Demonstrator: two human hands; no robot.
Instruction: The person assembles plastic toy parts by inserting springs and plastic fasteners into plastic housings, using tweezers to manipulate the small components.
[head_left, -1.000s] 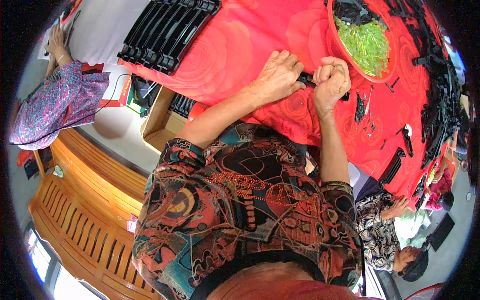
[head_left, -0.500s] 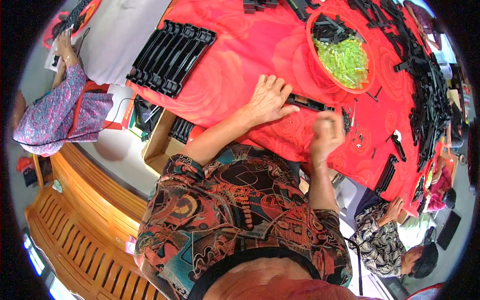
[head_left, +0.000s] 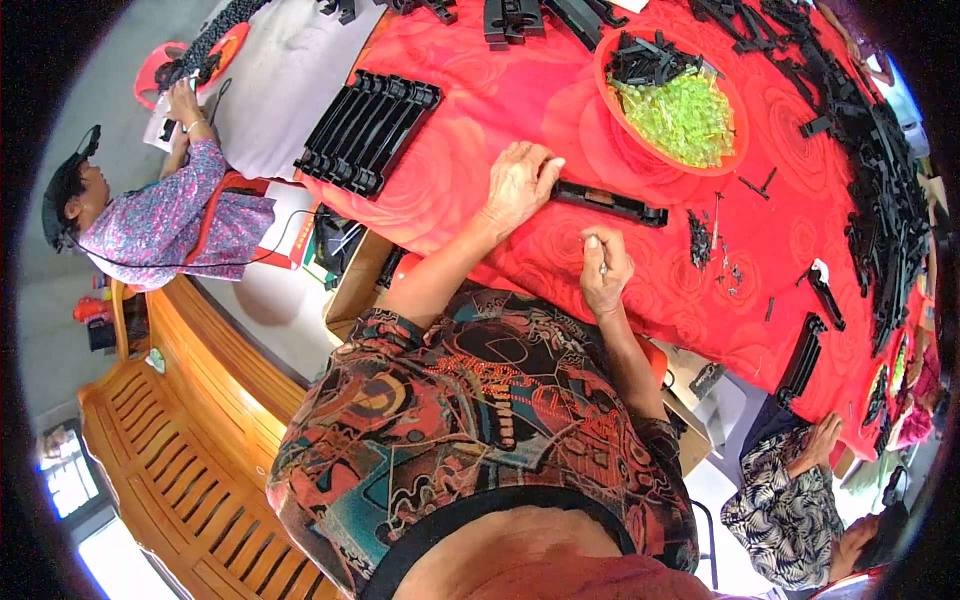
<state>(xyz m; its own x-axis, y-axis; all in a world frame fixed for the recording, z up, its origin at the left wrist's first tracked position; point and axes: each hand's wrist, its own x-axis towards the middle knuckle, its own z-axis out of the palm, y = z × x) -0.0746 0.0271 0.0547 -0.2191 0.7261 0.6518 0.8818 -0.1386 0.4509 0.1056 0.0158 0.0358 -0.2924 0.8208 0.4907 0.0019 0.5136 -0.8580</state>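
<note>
On your side of bowl [head_left: 741, 142]: bar [head_left: 610, 203], your left hand [head_left: 522, 182] at its end, thumb spread. Your right hand [head_left: 608, 275] farther from bowl, curled; can't tell if pinching. Bar could skid if barely braced; scraps [head_left: 700, 238] could scatter if brushed.

Black bar [head_left: 622, 205] seen as plastic, faintly shiny. Red tablecloth [head_left: 480, 90] seen as smooth cloth. Bowl [head_left: 741, 130] made of smooth plastic; green pieces [head_left: 680, 115] of glossy, translucent plastic. Bench [head_left: 230, 385] built of glossy wood.

Multicoloured patterned shirt [head_left: 480, 410], black neckband [head_left: 500, 497], short sleeves [head_left: 382, 338]
</note>
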